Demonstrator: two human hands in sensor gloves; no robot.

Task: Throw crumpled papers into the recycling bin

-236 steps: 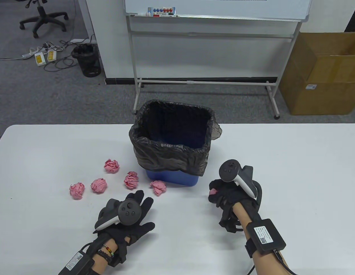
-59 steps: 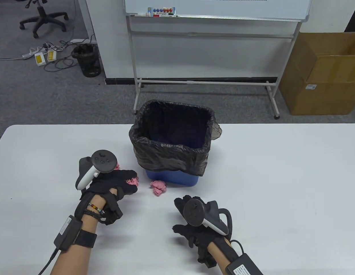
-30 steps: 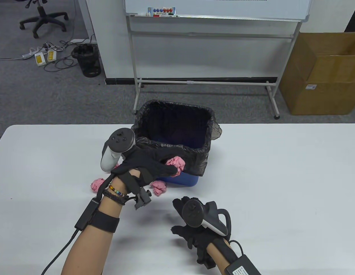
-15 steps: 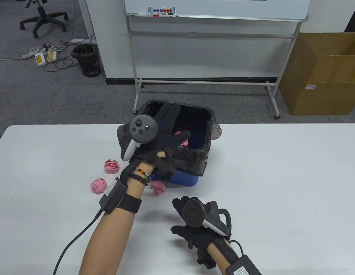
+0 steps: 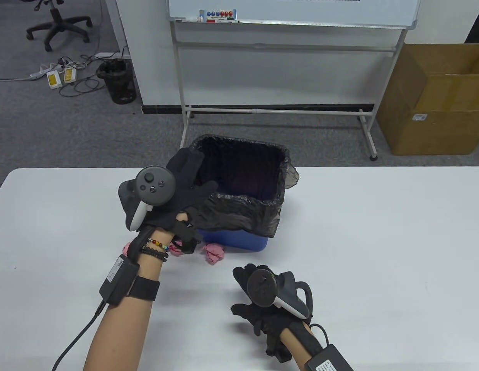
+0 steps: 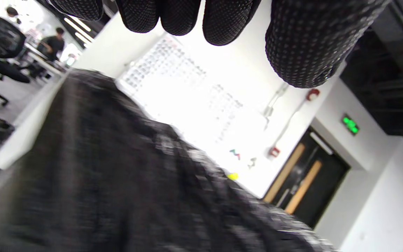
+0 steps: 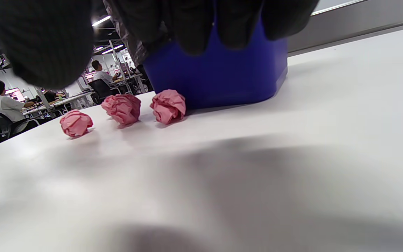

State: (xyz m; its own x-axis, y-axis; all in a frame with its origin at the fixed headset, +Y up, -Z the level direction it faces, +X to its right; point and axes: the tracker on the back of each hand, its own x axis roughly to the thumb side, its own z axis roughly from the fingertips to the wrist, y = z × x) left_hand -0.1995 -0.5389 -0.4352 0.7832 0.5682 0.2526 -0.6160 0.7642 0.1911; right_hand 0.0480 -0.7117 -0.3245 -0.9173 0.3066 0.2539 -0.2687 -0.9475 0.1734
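The blue bin (image 5: 239, 240) with a black bag (image 5: 231, 210) stands mid-table; it also shows in the right wrist view (image 7: 222, 77). My left hand (image 5: 197, 174) hovers open and empty at the bin's left rim, fingers (image 6: 173, 17) spread. My right hand (image 5: 239, 290) rests open and empty on the table in front of the bin. One pink crumpled paper ball (image 5: 213, 253) lies at the bin's front foot. Two more are partly hidden under my left wrist (image 5: 177, 248) (image 5: 126, 247). All three show in the right wrist view (image 7: 168, 106) (image 7: 121, 108) (image 7: 76, 122).
A whiteboard stand (image 5: 278, 110) stands just behind the table's far edge. A cardboard box (image 5: 436, 100) is on the floor at the back right, a black mesh basket (image 5: 118, 81) at the back left. The white table (image 5: 378, 239) stretches to the right.
My left hand carried a pink ball over the bin, let it go and has drawn back to the left rim, empty. The right hand has stayed still.
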